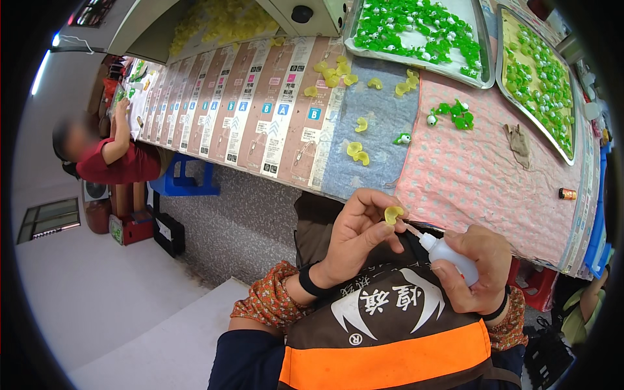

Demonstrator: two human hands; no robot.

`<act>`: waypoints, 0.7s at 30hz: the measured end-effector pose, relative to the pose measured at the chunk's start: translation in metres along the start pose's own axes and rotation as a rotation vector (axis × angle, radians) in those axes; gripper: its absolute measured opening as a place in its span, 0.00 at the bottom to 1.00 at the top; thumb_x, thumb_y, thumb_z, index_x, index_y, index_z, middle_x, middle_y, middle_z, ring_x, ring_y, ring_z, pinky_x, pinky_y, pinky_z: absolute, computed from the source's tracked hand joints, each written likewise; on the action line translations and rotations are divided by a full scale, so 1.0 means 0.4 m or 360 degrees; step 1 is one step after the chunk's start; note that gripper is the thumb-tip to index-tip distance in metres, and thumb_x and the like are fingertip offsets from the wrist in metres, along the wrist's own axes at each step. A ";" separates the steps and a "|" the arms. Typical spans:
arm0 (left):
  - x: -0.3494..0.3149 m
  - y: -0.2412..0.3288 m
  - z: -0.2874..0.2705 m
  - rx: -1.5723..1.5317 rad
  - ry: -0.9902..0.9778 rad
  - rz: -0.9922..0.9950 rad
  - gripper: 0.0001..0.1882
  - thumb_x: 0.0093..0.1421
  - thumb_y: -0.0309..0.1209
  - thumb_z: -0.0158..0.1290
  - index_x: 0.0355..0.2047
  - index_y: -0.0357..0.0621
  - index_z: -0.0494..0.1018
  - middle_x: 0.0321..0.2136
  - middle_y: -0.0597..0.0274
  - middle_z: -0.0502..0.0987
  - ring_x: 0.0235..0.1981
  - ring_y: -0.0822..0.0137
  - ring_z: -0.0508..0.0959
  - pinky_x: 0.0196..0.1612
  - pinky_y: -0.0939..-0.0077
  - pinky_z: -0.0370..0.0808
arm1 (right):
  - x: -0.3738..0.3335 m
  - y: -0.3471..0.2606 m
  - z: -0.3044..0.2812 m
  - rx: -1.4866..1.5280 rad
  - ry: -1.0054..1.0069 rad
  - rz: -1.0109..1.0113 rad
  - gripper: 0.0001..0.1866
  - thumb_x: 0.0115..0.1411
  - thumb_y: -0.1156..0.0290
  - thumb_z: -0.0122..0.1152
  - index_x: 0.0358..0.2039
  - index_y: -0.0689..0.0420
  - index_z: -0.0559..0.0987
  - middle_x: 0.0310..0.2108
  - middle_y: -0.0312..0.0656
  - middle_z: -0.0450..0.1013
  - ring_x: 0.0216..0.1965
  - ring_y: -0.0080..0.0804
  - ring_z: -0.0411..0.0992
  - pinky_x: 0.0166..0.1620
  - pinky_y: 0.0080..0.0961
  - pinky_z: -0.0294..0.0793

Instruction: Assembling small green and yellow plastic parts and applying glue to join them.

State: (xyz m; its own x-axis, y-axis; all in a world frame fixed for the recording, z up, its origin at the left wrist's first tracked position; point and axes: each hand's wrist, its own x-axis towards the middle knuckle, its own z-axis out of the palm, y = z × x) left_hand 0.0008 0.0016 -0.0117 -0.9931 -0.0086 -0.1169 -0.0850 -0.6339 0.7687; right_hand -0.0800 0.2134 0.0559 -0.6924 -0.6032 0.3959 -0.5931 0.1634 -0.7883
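Between the thumb and fingers of my left hand (354, 237) is a small yellow curved plastic piece (392, 215). My right hand (478, 263) is wrapped round a white squeeze bottle (453, 259), whose thin nozzle points left, with its tip close to the yellow piece; whether they touch I cannot tell. Both hands are over my apron at the table's near edge. Beyond them, several loose yellow pieces (358, 153) lie on a blue cloth (377, 107). A single green piece with a white eye (402, 138) rests near that cloth's right edge.
A pink cloth (468, 185) covers the table to the right, bearing green pieces (460, 117), a brown rag (518, 144) and a small cylinder (567, 194). Two trays (484, 81) of green pieces stand behind. A person in red (107, 156) sits far left; yellow pieces (224, 23) are heaped at the back.
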 end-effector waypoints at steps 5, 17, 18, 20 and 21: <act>0.002 -0.003 -0.002 -0.0047 -0.0039 0.0039 0.16 0.69 0.27 0.52 0.54 0.38 0.63 0.48 0.55 0.73 0.46 0.71 0.77 0.41 0.75 0.83 | 0.003 -0.002 0.003 -0.0007 -0.0020 -0.0016 0.18 0.46 0.74 0.75 0.38 0.63 0.79 0.25 0.42 0.75 0.17 0.35 0.69 0.20 0.29 0.63; -0.001 -0.004 -0.001 -0.0040 -0.0008 -0.0001 0.16 0.69 0.27 0.52 0.53 0.38 0.63 0.47 0.55 0.73 0.46 0.70 0.77 0.41 0.75 0.83 | 0.004 0.002 0.004 -0.0033 -0.0008 -0.0023 0.19 0.46 0.73 0.75 0.38 0.63 0.79 0.24 0.42 0.75 0.17 0.35 0.69 0.20 0.30 0.63; 0.000 -0.005 -0.001 -0.0040 -0.0009 -0.0001 0.16 0.69 0.27 0.52 0.53 0.38 0.63 0.47 0.55 0.73 0.46 0.70 0.77 0.41 0.75 0.83 | 0.004 0.002 0.004 -0.0030 -0.0015 -0.0026 0.19 0.46 0.73 0.75 0.39 0.62 0.79 0.24 0.42 0.74 0.17 0.35 0.68 0.20 0.30 0.63; 0.001 -0.007 -0.003 0.0000 -0.0018 0.0004 0.16 0.69 0.27 0.52 0.54 0.38 0.63 0.47 0.55 0.73 0.46 0.70 0.77 0.41 0.75 0.82 | 0.006 0.001 0.005 -0.0027 -0.0022 -0.0030 0.19 0.46 0.73 0.75 0.39 0.62 0.79 0.24 0.42 0.74 0.17 0.35 0.68 0.20 0.30 0.63; 0.002 -0.007 -0.002 -0.0001 -0.0020 0.0003 0.16 0.69 0.27 0.52 0.54 0.38 0.63 0.47 0.55 0.73 0.46 0.70 0.77 0.41 0.75 0.82 | 0.008 0.001 0.005 -0.0040 -0.0041 -0.0029 0.19 0.46 0.73 0.75 0.39 0.62 0.79 0.24 0.42 0.74 0.17 0.36 0.68 0.20 0.30 0.63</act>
State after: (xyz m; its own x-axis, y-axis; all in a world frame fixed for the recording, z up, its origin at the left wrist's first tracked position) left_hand 0.0003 0.0028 -0.0144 -0.9942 0.0000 -0.1079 -0.0834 -0.6342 0.7686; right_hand -0.0815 0.2099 0.0560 -0.6709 -0.6260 0.3976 -0.6159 0.1716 -0.7689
